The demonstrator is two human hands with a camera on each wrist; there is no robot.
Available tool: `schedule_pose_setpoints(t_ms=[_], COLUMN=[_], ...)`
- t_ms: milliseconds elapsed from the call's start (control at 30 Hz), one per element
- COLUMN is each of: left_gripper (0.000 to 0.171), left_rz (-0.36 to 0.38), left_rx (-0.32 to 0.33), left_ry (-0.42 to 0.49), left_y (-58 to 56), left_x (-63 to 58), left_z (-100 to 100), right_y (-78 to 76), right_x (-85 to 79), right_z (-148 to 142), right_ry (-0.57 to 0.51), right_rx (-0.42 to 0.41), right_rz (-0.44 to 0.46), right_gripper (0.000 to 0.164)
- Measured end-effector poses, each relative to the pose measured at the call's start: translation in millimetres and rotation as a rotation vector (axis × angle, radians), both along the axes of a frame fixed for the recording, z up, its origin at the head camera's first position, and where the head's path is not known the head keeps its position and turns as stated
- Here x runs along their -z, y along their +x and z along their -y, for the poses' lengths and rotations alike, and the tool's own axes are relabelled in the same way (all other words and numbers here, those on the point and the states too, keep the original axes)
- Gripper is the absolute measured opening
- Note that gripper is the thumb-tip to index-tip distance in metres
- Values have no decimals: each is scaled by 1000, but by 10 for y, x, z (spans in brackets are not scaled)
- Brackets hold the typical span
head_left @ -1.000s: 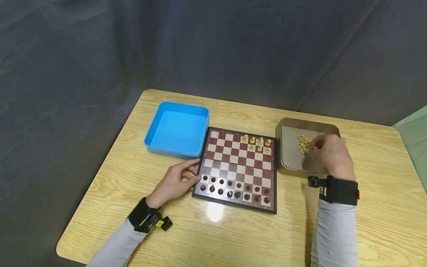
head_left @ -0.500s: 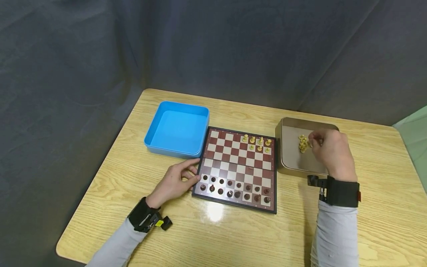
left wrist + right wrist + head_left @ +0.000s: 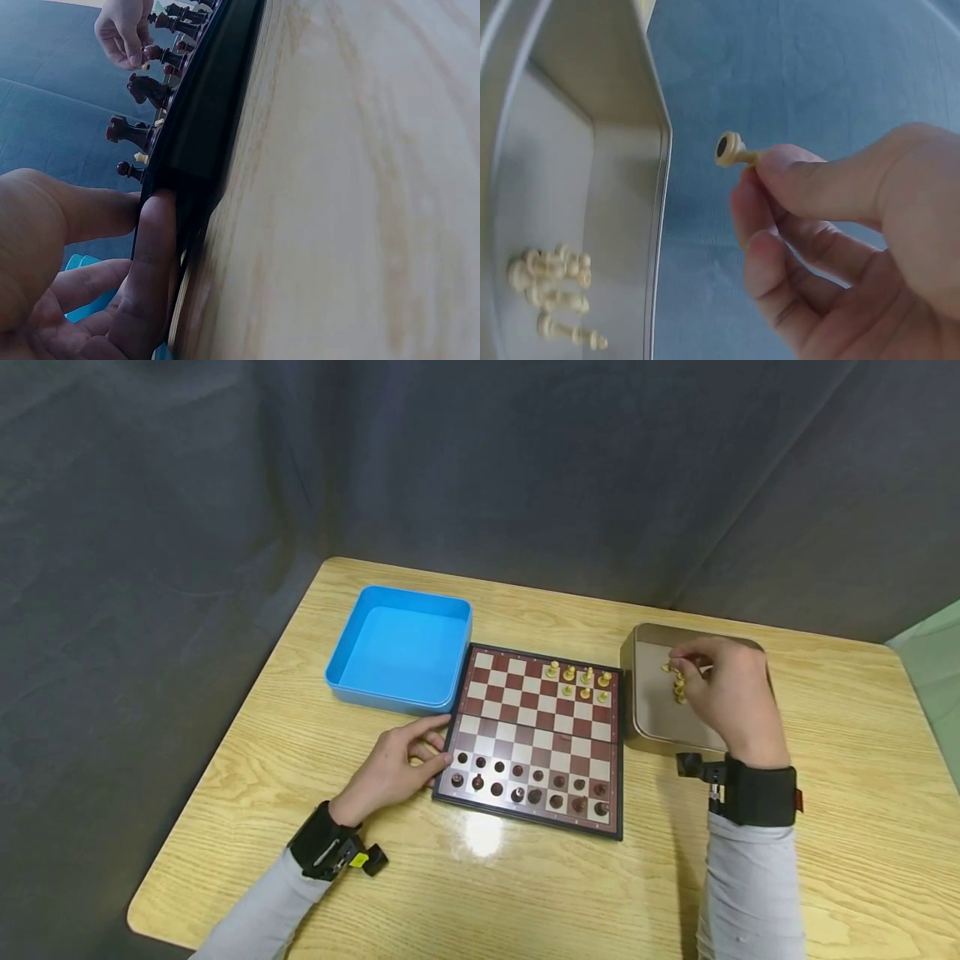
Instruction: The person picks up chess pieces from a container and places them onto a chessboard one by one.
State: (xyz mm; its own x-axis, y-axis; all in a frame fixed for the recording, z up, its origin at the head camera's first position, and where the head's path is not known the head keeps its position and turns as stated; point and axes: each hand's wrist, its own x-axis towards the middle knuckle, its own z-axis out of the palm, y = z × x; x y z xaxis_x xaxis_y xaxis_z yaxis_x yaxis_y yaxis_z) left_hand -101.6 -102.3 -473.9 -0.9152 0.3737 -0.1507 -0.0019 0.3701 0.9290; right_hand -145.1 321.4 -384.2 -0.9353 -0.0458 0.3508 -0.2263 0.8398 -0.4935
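My left hand (image 3: 393, 766) holds the left edge of the chessboard (image 3: 517, 735), its thumb and a finger pinching the corner in the left wrist view. Over the metal tin (image 3: 660, 742) is my right hand (image 3: 735, 697). Between its thumb and forefinger it pinches a small pale chess piece (image 3: 731, 150); the dark round base points outward and the fingers cover the top. Several pale chess pieces (image 3: 555, 289) lie in a heap in the tin. On the board, dark pieces (image 3: 497, 789) fill two near rows, and several pale pieces (image 3: 569, 674) stand at the far right.
A blue box (image 3: 401, 652) stands behind the board's left side, close to its far left corner. The tin adjoins the board's right edge. A wooden table (image 3: 525, 902) carries everything, with a dark curtain (image 3: 480, 485) hanging behind it.
My right hand has picked a pale chess piece out of the heap and moved it slightly left and up, toward the board. The left hand has stayed at the board's edge.
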Motion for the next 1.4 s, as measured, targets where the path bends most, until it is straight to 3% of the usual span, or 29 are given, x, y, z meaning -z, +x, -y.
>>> schedule_pose_setpoints(t_ms=[533, 1400], left_gripper=[60, 61], left_rz=[-17, -12], left_rx=[12, 10], left_ry=[-7, -2], left_y=[-3, -3], left_x=[-4, -13], left_z=[3, 0], right_y=[-88, -200], right_x=[92, 354], right_z=[414, 845], right_ry=[-9, -16], right_rx=[-122, -322], right_rz=[-140, -61], right_gripper=[11, 20])
